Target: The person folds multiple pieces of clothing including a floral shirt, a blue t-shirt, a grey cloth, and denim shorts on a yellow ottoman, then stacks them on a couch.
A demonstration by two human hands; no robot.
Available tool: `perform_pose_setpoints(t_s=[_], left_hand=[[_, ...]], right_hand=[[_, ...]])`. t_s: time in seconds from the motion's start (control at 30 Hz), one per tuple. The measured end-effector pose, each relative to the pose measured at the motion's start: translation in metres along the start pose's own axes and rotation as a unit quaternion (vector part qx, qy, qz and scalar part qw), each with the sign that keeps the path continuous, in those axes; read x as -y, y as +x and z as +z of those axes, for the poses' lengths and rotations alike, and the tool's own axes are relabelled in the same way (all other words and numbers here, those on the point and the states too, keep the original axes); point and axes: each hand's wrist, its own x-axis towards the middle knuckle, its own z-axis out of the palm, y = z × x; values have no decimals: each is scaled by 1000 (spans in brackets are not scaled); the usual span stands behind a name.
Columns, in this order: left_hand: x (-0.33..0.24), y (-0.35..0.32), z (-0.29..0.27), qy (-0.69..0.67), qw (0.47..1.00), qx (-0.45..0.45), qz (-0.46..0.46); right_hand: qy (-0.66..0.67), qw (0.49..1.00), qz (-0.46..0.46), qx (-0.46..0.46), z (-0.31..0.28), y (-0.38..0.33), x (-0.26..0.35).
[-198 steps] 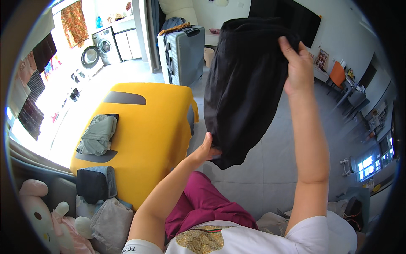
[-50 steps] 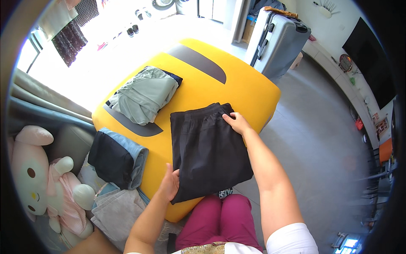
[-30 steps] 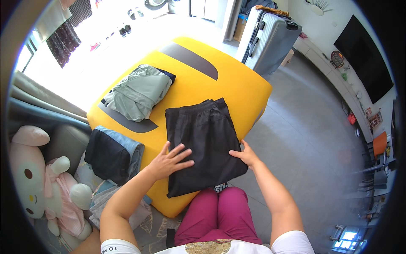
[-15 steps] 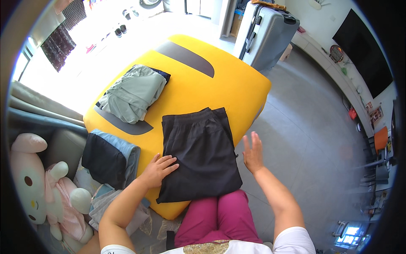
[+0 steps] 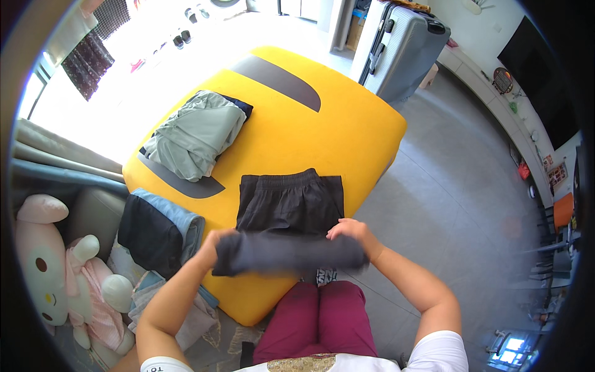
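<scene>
Black elastic-waist pants (image 5: 282, 201) lie on the near end of the yellow ottoman (image 5: 347, 130), waistband pointing away from me. Their near edge is lifted and folded up, smeared by motion. At the left end of that raised edge my left hand (image 5: 217, 243) is closed on the cloth. My right hand (image 5: 353, 233) grips the right end, thumb and fingers pinched over it. Under the raised part, a small black-and-white patterned patch (image 5: 326, 276) shows just above my knees.
Folded grey-green clothes (image 5: 195, 136) rest on the ottoman's far left. A black and blue folded pile (image 5: 155, 229) sits at left, beside a pink-and-white plush toy (image 5: 93, 285). Beyond the ottoman stands a silver suitcase (image 5: 406, 53). Grey floor (image 5: 446, 180) stretches to the right.
Both hands have taken hold of the pants' near edge and raised it, doubling it away from me. My right hand came in from beside the pants; before, the left lay flat on them.
</scene>
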Motion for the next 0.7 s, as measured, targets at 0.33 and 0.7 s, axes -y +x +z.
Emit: perform_pose_setpoints(t_s=[0.33,0.7], left_hand=[[-17,43,28,36,882,-454,-121],[-25,87,48,404,892,-179,-90]], right_hand=[[-48,892,287,-346,27,21,13],[-449,848,253,-125,42,60,-3]])
